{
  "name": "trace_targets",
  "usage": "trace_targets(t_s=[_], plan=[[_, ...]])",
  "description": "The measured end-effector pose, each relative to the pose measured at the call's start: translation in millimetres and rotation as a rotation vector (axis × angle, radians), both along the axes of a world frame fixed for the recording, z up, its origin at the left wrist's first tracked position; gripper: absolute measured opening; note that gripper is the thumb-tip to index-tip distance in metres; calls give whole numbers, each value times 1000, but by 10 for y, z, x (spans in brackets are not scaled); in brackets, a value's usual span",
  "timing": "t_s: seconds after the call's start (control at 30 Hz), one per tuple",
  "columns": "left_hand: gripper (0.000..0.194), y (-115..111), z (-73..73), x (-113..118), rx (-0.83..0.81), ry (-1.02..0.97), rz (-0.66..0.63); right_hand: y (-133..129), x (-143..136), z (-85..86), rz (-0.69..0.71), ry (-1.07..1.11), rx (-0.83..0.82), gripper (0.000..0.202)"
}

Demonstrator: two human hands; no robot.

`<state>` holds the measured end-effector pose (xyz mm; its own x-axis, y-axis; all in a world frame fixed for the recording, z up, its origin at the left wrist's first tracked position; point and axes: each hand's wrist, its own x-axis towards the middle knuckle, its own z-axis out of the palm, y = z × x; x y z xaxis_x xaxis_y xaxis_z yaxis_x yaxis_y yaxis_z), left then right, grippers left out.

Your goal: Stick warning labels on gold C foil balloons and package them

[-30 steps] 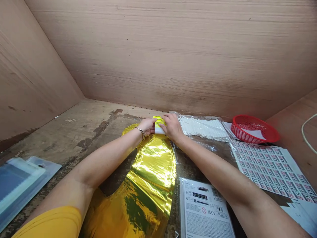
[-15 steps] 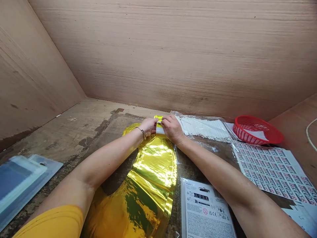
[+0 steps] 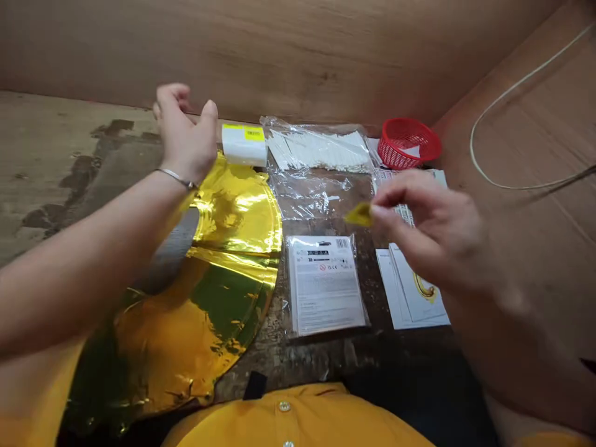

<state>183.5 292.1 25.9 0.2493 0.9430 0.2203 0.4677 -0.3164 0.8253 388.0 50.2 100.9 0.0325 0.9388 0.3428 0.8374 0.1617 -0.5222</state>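
Between the thumb and fingers of my right hand (image 3: 428,226) is a small yellow sticker (image 3: 359,214), held above the table and somewhat blurred. My left hand (image 3: 189,133) is raised with thumb and fingers apart and nothing in it. Just to its right sits a roll of labels (image 3: 243,146), white with a yellow barcode label on its upper side. Below that hand and its forearm spreads a shiny gold foil balloon (image 3: 242,211), flat and curved, partly covered by the arm. A stack of packaged cards (image 3: 326,288) in clear film lies between the arms.
A clear bag of white sticks (image 3: 321,149) lies near the back wall. Beside it stands a red basket (image 3: 410,146). White cards with a gold picture (image 3: 414,298) lie on the right, next to partly hidden printed sheets. A pale cord (image 3: 479,115) hangs along the right wall.
Both hands have left the label roll. My right hand has moved right and nearer, carrying a yellow sticker; my left hand has opened and lifted away leftward. The view has tilted down and right.
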Motion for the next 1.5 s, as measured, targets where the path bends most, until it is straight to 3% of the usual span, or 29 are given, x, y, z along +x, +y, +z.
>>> trace_targets(t_s=[0.03,0.07,0.13,0.2,0.27,0.33,0.5,0.73,0.97,1.23,1.5], plan=[[29,-238,52,-68,217,32,28,-203,38,-42,12,-7,-81,4],[21,-522,84,-133,398,93,-83,-373,72,-100,21,-13,-152,5],[16,-1157,72,-239,654,221,-544,-598,132,-232,16,-21,-236,6],[23,-1750,-28,-312,796,368,-881,-691,175,-345,-13,-13,-273,7],[29,-2174,-167,-361,845,488,-957,-701,188,-419,-16,29,-332,8],[33,-2396,-291,-394,850,549,-976,-676,166,-467,34,87,-403,9],[34,-2464,-407,-421,846,594,-948,-566,62,-581,138,93,-489,9],[35,-2505,-400,-411,822,607,-926,-392,-19,-651,176,77,-566,12],[33,-2497,-353,-381,827,599,-909,-415,-106,-666,214,64,-598,13],[36,-2492,-325,-351,808,578,-894,-409,-140,-738,193,-17,-571,14],[32,-2462,-276,-336,773,646,-982,-430,-218,-765,138,-90,-534,12]])
